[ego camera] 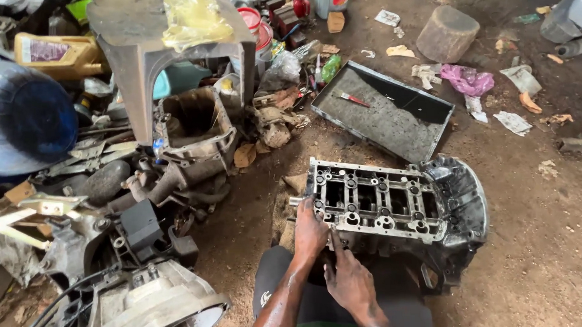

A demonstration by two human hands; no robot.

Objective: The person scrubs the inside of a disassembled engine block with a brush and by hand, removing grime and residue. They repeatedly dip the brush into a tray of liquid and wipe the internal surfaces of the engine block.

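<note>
Head view: both of the person's hands are down on the near-left corner of an engine block sitting on the dirt floor. The left hand lies flat over that corner, fingers curled on the edge; hard to tell if it grips anything. Just beside it, the right hand presses a fingertip up against the block's near side, otherwise loosely open, holding nothing visible. Beyond the hands, past the block, a metal tray holds a small red-handled tool.
</note>
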